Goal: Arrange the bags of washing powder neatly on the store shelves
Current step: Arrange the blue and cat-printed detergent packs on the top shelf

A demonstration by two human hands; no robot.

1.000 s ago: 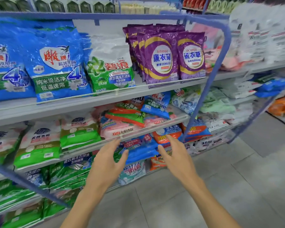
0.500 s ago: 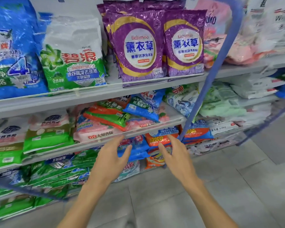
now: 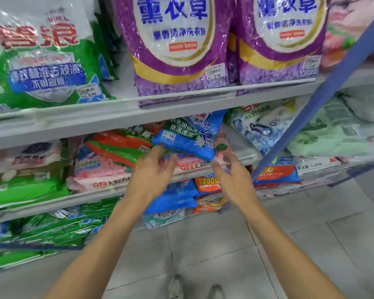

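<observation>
Just above the hands (image 3: 151,175) (image 3: 233,180), blue bag (image 3: 188,139)

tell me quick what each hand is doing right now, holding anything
Left hand: open, fingertips by the blue bag, gripping nothing.
Right hand: open, empty, just below the same bag.

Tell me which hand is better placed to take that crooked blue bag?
Left, narrowly: the left hand seems to touch a lower corner of the blue bag; the right hand hangs just short of the other.
</observation>
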